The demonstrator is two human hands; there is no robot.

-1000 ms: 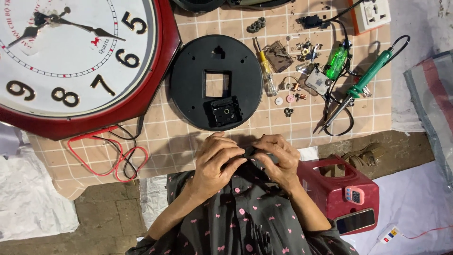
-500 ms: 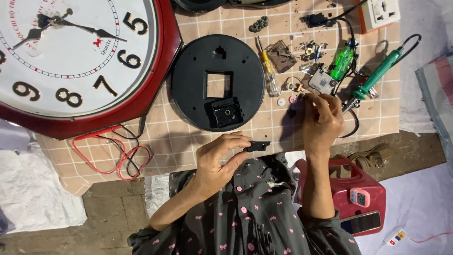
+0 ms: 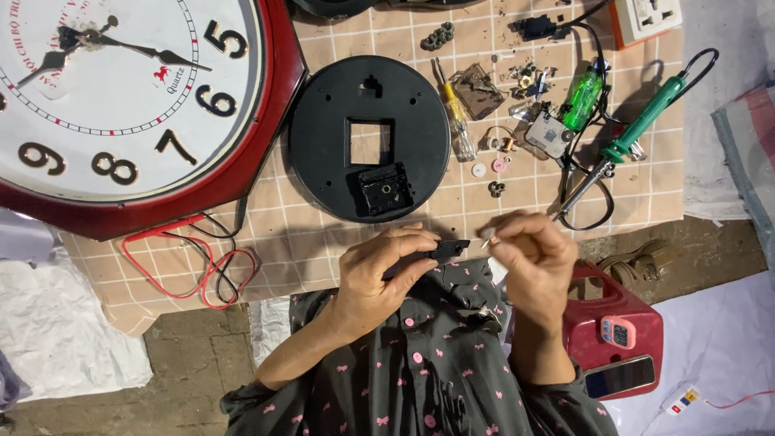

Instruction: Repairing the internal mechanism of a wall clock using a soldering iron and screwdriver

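My left hand (image 3: 379,270) grips a small black clock part (image 3: 442,250) at the near edge of the checked cloth (image 3: 307,242). My right hand (image 3: 529,258) is close beside it, pinching a tiny pale piece (image 3: 487,241) whose tip points at the black part. Just beyond my hands lies a round black clock back (image 3: 323,137) with a square hole and a black movement box (image 3: 385,190).
A big red-rimmed wall clock (image 3: 121,113) lies at the left, red and black wires (image 3: 206,262) below it. A yellow-handled screwdriver (image 3: 454,117), small gears (image 3: 492,165), a green soldering iron (image 3: 638,129) and a power strip (image 3: 650,18) are at the right. A red box (image 3: 617,323) sits near my right arm.
My right hand reached out to the small parts on the cloth, then came back next to my left hand with a tiny piece pinched. My left hand kept the black part.
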